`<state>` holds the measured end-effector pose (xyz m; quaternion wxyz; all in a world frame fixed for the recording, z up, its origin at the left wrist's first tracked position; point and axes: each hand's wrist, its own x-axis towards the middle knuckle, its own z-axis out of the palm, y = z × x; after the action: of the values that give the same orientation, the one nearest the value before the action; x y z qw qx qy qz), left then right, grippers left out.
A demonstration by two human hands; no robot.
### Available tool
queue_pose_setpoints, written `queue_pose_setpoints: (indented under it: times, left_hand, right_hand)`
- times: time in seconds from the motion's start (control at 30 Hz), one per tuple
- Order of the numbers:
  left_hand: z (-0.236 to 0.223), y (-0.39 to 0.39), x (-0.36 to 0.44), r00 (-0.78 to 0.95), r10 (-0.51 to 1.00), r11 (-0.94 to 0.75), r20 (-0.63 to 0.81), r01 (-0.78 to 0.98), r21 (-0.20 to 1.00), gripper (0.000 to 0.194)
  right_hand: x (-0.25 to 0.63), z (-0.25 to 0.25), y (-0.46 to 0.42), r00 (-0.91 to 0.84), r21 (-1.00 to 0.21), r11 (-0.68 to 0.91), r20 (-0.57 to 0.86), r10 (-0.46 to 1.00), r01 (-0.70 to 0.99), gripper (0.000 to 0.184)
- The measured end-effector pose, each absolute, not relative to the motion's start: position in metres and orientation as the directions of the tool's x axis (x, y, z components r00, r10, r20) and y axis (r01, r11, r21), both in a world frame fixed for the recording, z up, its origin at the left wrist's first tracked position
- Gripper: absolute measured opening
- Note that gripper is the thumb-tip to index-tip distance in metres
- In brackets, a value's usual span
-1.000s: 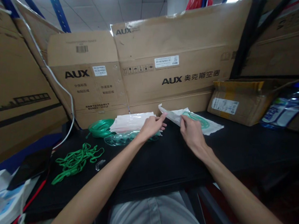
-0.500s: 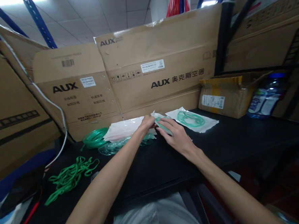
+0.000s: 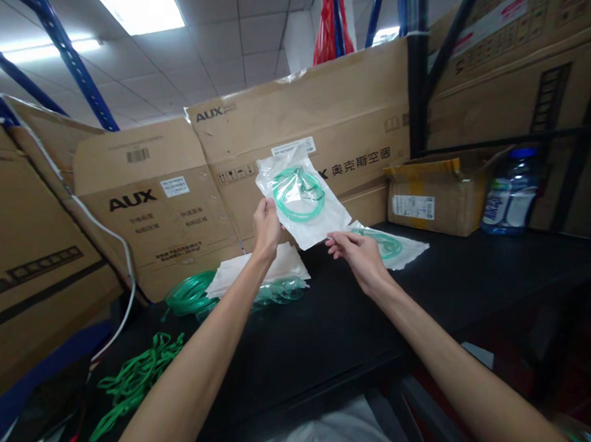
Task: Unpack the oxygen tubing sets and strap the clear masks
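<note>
Raised above the black table is a clear-fronted white pouch [image 3: 320, 216] with coiled green tubing [image 3: 296, 216] inside. My left hand [image 3: 268, 227] grips its left edge, fingers closed. At the lower right corner, my right hand [image 3: 356, 255] pinches the pouch between thumb and fingers. Just behind my right hand, a second pouch with green tubing [image 3: 391, 247] lies on the table. Below my left hand sits a stack of white pouches [image 3: 287, 264], with clear plastic pieces [image 3: 281, 292] in front of it.
A coil of green tubing [image 3: 191, 293] and a heap of green elastic cords [image 3: 140, 375] lie on the left of the black table [image 3: 308, 348]. Cardboard panels [image 3: 216, 209] stand along the back. An open carton [image 3: 427, 202] and a blue-capped bottle [image 3: 512, 194] are at the right.
Both hands have lifted the pouch up from the table and tilted its clear side into view. My view has also tipped upward.
</note>
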<state>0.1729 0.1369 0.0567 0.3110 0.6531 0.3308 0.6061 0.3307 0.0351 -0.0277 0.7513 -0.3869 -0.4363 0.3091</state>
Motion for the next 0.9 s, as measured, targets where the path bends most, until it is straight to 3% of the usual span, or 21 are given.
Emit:
queue_pose_setpoints:
  times: [0.13,0.3,0.4,0.6,0.7,0.9]
  left_hand:
    - [0.063,0.129,0.172,0.012,0.744,-0.668,0.668,0.007,0.744,0.035]
    - [0.064,0.123,0.17,0.117,0.718,-0.687,0.686,-0.043,0.726,0.05]
    - [0.062,0.121,0.167,0.222,0.747,-0.635,0.627,-0.041,0.771,0.055]
    - [0.057,0.122,0.158,0.33,0.827,-0.485,0.456,0.006,0.875,0.047]
    - [0.05,0.129,0.157,0.25,0.872,-0.435,0.422,-0.004,0.901,0.043]
    - [0.043,0.151,0.147,-0.109,0.898,-0.433,0.427,-0.04,0.901,0.025]
  right_hand:
    - [0.332,-0.023,0.041,0.433,-0.795,0.536,0.392,0.811,-0.285,0.026]
    - [0.328,-0.019,0.05,0.39,-0.741,0.522,0.371,0.843,-0.423,0.022]
    - [0.326,-0.016,0.057,0.33,-0.717,0.49,0.366,0.87,-0.496,0.024]
    - [0.332,-0.012,0.057,0.303,-0.701,0.501,0.399,0.865,-0.508,0.042]
    - [0.331,-0.012,0.055,0.284,-0.734,0.505,0.418,0.863,-0.454,0.047]
    - [0.328,-0.014,0.038,0.165,-0.825,0.44,0.408,0.898,-0.354,0.032]
